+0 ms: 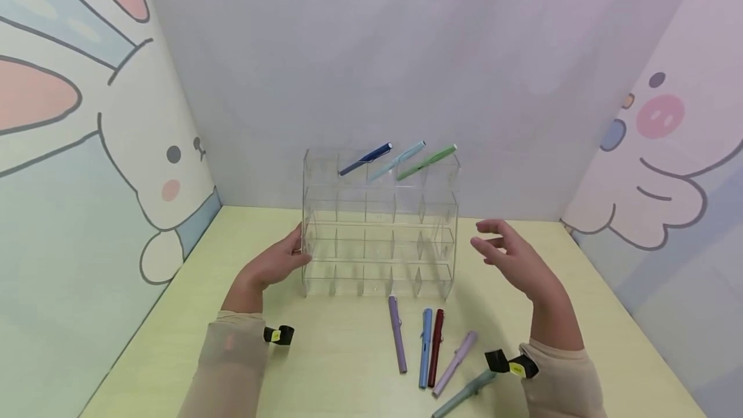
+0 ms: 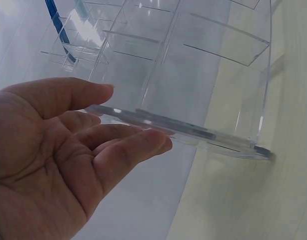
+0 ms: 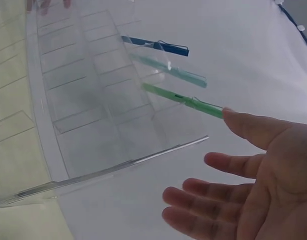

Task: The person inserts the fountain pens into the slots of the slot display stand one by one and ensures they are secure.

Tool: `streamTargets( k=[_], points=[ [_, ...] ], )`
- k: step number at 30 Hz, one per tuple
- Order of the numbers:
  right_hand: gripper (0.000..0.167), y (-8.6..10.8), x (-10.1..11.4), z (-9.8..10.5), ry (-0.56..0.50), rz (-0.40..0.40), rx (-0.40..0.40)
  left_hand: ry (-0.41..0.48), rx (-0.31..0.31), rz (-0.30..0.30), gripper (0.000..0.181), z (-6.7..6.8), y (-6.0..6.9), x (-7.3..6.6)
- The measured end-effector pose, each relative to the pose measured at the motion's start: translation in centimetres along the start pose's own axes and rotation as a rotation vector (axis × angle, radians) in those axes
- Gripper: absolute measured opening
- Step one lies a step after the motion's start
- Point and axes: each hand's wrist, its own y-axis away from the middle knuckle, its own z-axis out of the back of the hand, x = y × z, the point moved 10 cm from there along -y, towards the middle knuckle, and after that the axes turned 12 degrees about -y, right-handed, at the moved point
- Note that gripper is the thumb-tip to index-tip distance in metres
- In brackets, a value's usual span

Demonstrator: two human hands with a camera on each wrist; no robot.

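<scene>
A clear acrylic pen rack (image 1: 377, 231) with several tiers of compartments stands upright on the table. At its left side panel, my left hand (image 1: 277, 262) holds the edge; in the left wrist view the thumb lies over one face and the fingers (image 2: 128, 150) beneath the other. My right hand (image 1: 513, 263) hovers off the rack's right side, fingers spread and holding nothing. Across the top tier lean a dark blue pen (image 1: 366, 159), a light blue pen (image 1: 397, 160) and a green pen (image 1: 427, 162), side by side and tilted to the right.
Before the rack lie a purple pen (image 1: 397, 334), a blue pen (image 1: 425, 348), a dark red pen (image 1: 436, 348), a lilac pen (image 1: 455, 364) and a grey-green pen (image 1: 464, 395), partly behind the right wrist's camera. Cartoon-printed panels flank the pale yellow table (image 1: 325, 366).
</scene>
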Motion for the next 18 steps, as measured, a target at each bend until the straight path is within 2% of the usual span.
streamTargets(
  k=[6,10,13,18],
  points=[
    [0.060,0.4,0.3,-2.7,0.110,-0.048,0.119,0.009,0.008,0.004,0.081,-0.1,0.0,-0.1],
    [0.057,0.2,-0.1,-6.3,0.097,-0.119,0.221,0.011,0.003,0.013,0.081,0.0,0.0,0.2],
    [0.053,0.1,-0.4,-9.2,0.094,-0.169,0.275,0.006,0.008,-0.003,0.081,-0.1,-0.1,0.3],
    [0.052,-0.4,-0.1,-13.2,0.181,-0.150,0.311,0.014,0.018,-0.030,0.081,-0.1,-0.2,0.3]
  ],
)
